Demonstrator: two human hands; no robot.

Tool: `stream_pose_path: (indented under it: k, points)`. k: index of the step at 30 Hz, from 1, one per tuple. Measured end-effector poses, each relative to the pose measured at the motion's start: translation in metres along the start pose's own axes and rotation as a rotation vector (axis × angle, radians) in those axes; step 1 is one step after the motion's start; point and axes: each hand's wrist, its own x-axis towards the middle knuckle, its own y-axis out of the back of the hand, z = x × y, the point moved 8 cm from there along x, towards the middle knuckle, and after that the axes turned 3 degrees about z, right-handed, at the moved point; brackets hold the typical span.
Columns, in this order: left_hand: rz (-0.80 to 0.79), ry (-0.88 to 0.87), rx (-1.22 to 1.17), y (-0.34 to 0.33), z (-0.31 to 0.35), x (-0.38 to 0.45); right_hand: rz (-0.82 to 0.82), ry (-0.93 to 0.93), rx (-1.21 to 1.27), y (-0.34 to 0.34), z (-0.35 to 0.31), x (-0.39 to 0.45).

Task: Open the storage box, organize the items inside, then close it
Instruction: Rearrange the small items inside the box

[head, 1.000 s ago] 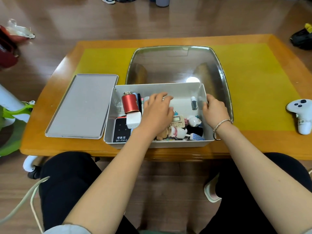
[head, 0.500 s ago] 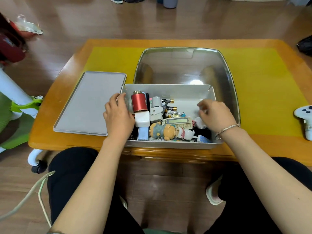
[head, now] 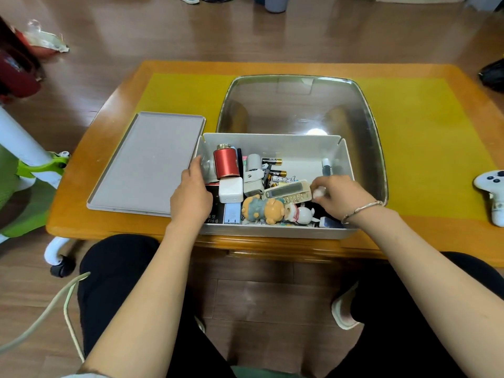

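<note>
The grey storage box (head: pixel 272 140) stands open at the table's near edge, its lid (head: pixel 147 162) lying flat to the left. Inside are a red tin (head: pixel 225 165), a white charger (head: pixel 230 190), batteries (head: pixel 272 161), a beige remote (head: pixel 289 192), an orange bear figure (head: pixel 261 208) and a small pig figure (head: pixel 298 214). My left hand (head: pixel 191 195) holds the box's left wall, fingers curled over the rim. My right hand (head: pixel 341 197) is inside the box on the right and pinches a small white figure (head: pixel 318 192).
A shiny metal tray (head: pixel 300 105) sits right behind the box on the yellow mat (head: pixel 422 132). A white game controller (head: pixel 493 192) lies at the table's right edge. A green and white chair base (head: pixel 35 170) stands left of the table.
My left hand left the middle of the box and moved to its left wall. My right hand moved from the right rim into the box and took hold of a small white figure.
</note>
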Motion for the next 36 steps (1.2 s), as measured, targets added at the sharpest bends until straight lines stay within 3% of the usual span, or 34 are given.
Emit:
stream_pose_path:
  k: [5, 9, 12, 17, 22, 27, 36]
  points:
    - [0.066, -0.038, -0.020, 0.004, 0.004, -0.001, 0.037, 0.088, 0.211, 0.011, 0.002, -0.008]
    - [0.263, -0.138, -0.023, 0.025, 0.016, -0.011, 0.346, 0.055, 0.409, 0.030, 0.013, -0.017]
    - [0.300, -0.279, -0.026, 0.031, 0.037, -0.020, 0.497, -0.030, 0.532, 0.034, 0.027, -0.022]
    - [0.008, -0.575, -0.148, 0.005, 0.099, -0.042, 0.526, -0.081, 0.585, 0.024, 0.037, -0.018]
    - [-0.367, -0.733, 0.022, -0.049, 0.142, -0.062, 0.495, -0.061, 0.428, 0.015, 0.035, -0.015]
    - [-0.499, -0.910, 0.321, -0.077, 0.159, -0.070, 0.544, -0.053, 0.335, 0.017, 0.034, -0.017]
    - [-0.545, -1.046, 0.553, -0.093, 0.179, -0.079, 0.527, -0.033, 0.282, 0.014, 0.032, -0.015]
